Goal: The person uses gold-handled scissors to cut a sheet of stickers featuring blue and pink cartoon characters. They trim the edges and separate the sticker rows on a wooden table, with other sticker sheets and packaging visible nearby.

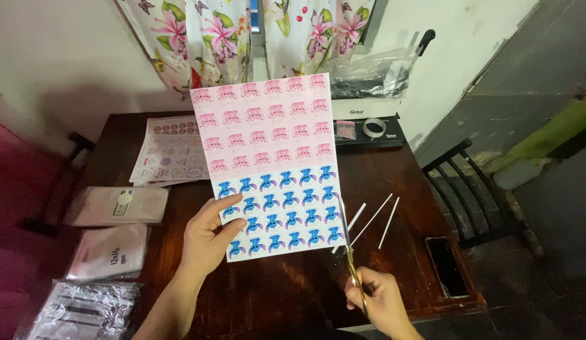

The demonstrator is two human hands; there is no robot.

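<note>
Head view: the left hand (208, 242) pinches the lower left edge of a sticker sheet (271, 164), pink rows above blue, held upright over the bench (293, 293). The right hand (378, 299), fingers closed through scissors (348, 242), trims its right edge. The sheet looks light, floppy and easily creased. Grey and pink pouches (117, 206) lie at left, beside a round-label sheet (171, 150).

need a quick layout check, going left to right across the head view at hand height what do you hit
White pouch → left hand → sticker sheet → scissors → white paper strips → phone
</note>
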